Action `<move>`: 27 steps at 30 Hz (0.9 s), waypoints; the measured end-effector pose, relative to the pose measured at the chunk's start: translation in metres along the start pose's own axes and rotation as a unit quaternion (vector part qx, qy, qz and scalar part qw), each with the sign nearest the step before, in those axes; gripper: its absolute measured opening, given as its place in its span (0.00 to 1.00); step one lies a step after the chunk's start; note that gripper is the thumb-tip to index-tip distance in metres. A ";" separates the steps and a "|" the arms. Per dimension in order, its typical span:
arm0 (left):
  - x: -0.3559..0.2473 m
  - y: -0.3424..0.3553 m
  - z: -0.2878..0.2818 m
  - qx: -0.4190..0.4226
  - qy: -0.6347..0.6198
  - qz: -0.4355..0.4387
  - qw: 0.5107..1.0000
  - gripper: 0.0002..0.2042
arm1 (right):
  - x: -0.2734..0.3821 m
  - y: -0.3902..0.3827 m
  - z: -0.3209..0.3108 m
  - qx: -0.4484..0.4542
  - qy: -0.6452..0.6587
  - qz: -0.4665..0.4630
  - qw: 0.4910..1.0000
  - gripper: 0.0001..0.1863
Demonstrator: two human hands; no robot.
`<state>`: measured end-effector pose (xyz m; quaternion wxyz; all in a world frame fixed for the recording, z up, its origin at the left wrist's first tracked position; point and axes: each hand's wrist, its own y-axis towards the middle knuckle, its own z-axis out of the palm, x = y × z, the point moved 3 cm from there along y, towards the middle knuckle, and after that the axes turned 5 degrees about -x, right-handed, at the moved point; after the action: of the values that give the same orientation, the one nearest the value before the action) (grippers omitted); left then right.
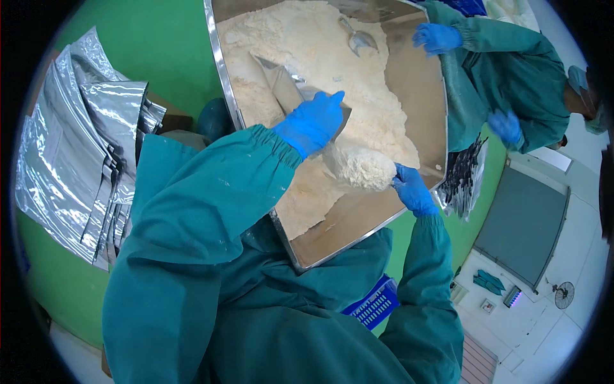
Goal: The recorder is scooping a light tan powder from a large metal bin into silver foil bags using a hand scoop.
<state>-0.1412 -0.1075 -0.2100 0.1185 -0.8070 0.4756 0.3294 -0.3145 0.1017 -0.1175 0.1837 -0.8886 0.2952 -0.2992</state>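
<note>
My left hand [311, 125], in a blue glove, is closed around a silver foil bag [279, 82] that lies tilted over pale powder [307, 38]. Part of the bag is hidden beneath the hand. In my right hand [414, 191], also gloved, is a scoop heaped with powder [363, 168]. The heap covers most of the scoop, and its handle is mostly hidden by my fingers. Both hands are over a large metal bin [345, 248] holding the powder. Another metal scoop [361, 41] rests on the powder at the far side.
A co-worker's gloved hand [439, 38] touches the bin's far right rim; their other hand [505, 127] is blurred. Stacked silver foil bags [70, 153] lie at the left. A blue plastic crate [376, 303] sits below the bin, over the green floor [153, 38].
</note>
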 end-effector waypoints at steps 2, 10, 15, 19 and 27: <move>-0.004 -0.003 0.006 0.036 -0.029 -0.019 0.999 0.10 | 0.034 -0.001 -0.013 -0.093 -0.092 -0.013 0.991 0.19; -0.016 0.008 -0.030 -0.020 -0.094 0.004 0.995 0.14 | 0.149 0.004 0.002 -0.355 -0.332 -0.081 0.870 0.23; -0.007 0.018 -0.040 -0.048 -0.100 -0.013 0.994 0.17 | 0.061 -0.019 -0.074 -0.380 -0.220 0.006 0.898 0.23; -0.004 0.021 -0.045 -0.100 -0.120 0.019 0.988 0.17 | -0.048 0.030 -0.017 -0.289 -0.183 0.062 0.938 0.20; -0.006 0.022 -0.044 -0.022 -0.102 0.016 0.994 0.20 | -0.070 0.049 0.192 0.038 -0.006 0.139 0.990 0.22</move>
<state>-0.1438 -0.1367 -0.1702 0.1428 -0.7640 0.4666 0.4221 -0.2574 0.1383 -0.3163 0.2587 -0.8332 0.4028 -0.2769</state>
